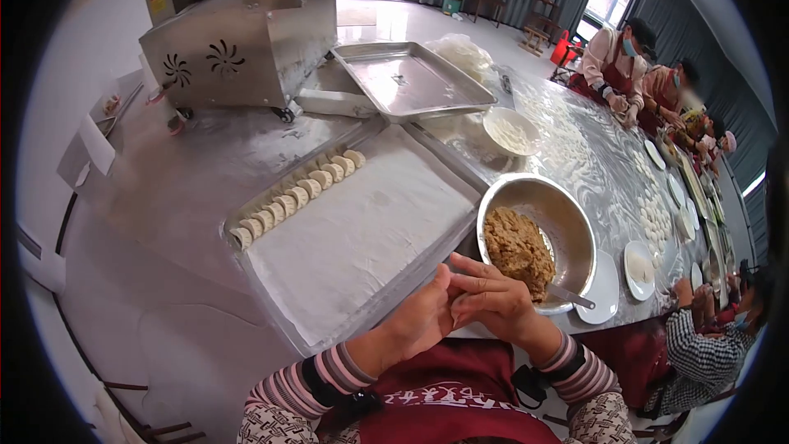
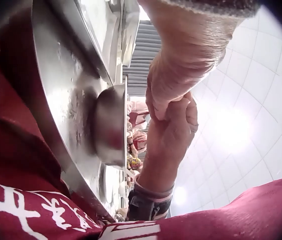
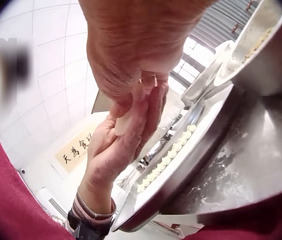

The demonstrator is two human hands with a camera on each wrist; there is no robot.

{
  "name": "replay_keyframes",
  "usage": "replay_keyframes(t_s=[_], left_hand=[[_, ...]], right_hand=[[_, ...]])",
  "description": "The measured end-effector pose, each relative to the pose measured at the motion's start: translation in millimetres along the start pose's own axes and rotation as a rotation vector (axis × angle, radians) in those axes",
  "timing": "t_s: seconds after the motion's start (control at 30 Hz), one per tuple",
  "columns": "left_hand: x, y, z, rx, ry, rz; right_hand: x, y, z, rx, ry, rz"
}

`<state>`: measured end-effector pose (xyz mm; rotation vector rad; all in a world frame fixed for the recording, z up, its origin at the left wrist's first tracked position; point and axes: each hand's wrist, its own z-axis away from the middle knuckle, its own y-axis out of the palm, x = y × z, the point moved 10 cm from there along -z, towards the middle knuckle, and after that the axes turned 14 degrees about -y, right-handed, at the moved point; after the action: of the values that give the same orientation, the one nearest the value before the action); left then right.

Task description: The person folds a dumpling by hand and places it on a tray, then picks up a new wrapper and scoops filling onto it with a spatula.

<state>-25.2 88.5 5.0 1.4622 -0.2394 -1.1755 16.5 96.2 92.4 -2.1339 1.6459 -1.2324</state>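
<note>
Left hand [image 1: 411,322] and right hand [image 1: 500,306] pinch mostly hidden dough [image 3: 124,125]. Dumplings [image 1: 296,196]: one row done beyond left hand; filling [image 1: 516,251] left unused, beyond right hand.

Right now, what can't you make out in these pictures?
- Most of what the left hand and right hand hold: head view, fingers cover it; right wrist view shows only a pale bit.
- Metal handle, far end: head view, hidden in the filling.
- What the distant people handle: head view, too small.

Worn items: pink-and-grey striped cuffs [image 1: 590,378], black wrist straps [image 1: 316,384], pale, dark-patterned sleeves [image 1: 604,421]; dark red apron [image 1: 440,362], white lettering [image 1: 452,397].
</note>
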Motion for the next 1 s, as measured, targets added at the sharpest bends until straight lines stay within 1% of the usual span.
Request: replay_keyframes(t_s=[0.03, 0.07, 0.13, 0.17, 0.2, 0.27, 0.3, 0.33, 0.4, 0.43, 0.47, 0.5, 0.53, 0.57, 0.63, 0.67, 0.7, 0.73, 0.77, 0.8, 0.83, 0.87, 0.93, 0.97, 1.0], left_hand=[[-5, -2, 5, -0.011, 0.010, 0.039], [-10, -4, 10, -0.014, 0.018, 0.036], [-22, -15, 23, -0.069, 0.040, 0.077], [-25, -23, 27, -0.082, 0.028, 0.077], [-31, -26, 31, -0.084, 0.031, 0.072], [-42, -31, 38, -0.068, 0.016, 0.078], [-48, -32, 43, -0.071, 0.018, 0.075], [-54, -37, 49, -0.105, 0.032, 0.105], [-64, -47, 57, -0.145, 0.046, 0.135], [-68, -53, 60, -0.158, 0.065, 0.173], [-72, -59, 64, -0.169, 0.084, 0.210], [-75, -64, 68, -0.170, 0.084, 0.209], [-83, -76, 78, -0.234, 0.151, 0.182], [-92, -88, 89, -0.298, 0.219, 0.155], [-127, -112, 136, -0.597, 0.533, -0.120], [-145, -124, 167, -0.741, 0.713, -0.183], [-162, -128, 201, -0.908, 0.852, -0.284], [-171, -142, 234, -1.066, 0.946, -0.310], [-179, -160, 265, -1.155, 1.088, -0.345], [-180, -180, 294, -1.299, 1.130, -0.316], [-179, -197, 322, -1.444, 1.172, -0.284], [-181, -218, 337, -1.439, 1.169, -0.296], [-168, -263, 373, -1.704, 1.136, -0.249], [-165, -277, 373, -1.700, 1.130, -0.262], [-167, -285, 373, -1.807, 1.055, -0.422]], right_hand=[[0, 3, -5, 0.029, 0.005, 0.065], [1, 5, -12, 0.031, -0.004, 0.063], [-5, 18, -23, 0.193, 0.108, 0.225], [0, 31, -34, 0.350, 0.047, 0.314], [1, 33, -43, 0.348, 0.042, 0.315], [0, 50, -56, 0.486, -0.013, 0.391], [-2, 55, -65, 0.511, -0.008, 0.390], [-6, 56, -72, 0.509, -0.013, 0.389], [-14, 61, -89, 0.496, -0.031, 0.266], [-24, 58, -97, 0.433, 0.003, 0.199], [-36, 60, -102, 0.431, 0.001, 0.197], [-55, 54, -107, 0.327, 0.060, 0.107], [-73, 48, -113, 0.224, 0.119, 0.018], [-94, 44, -116, 0.154, 0.257, -0.043], [-149, 43, -111, 0.059, 0.441, -0.097], [-177, 43, -107, -0.003, 0.521, -0.132], [-190, 42, -113, -0.013, 0.523, -0.133], [-210, 40, -112, -0.062, 0.640, -0.148], [-228, 39, -105, -0.111, 0.757, -0.164], [-244, 43, -102, -0.122, 0.760, -0.165], [-264, 46, -98, -0.216, 0.762, -0.225], [-281, 48, -95, -0.310, 0.762, -0.286], [-307, 56, -92, -0.362, 0.794, -0.274], [-318, 58, -89, -0.402, 0.824, -0.259], [-326, 63, -88, -0.415, 0.829, -0.260]])
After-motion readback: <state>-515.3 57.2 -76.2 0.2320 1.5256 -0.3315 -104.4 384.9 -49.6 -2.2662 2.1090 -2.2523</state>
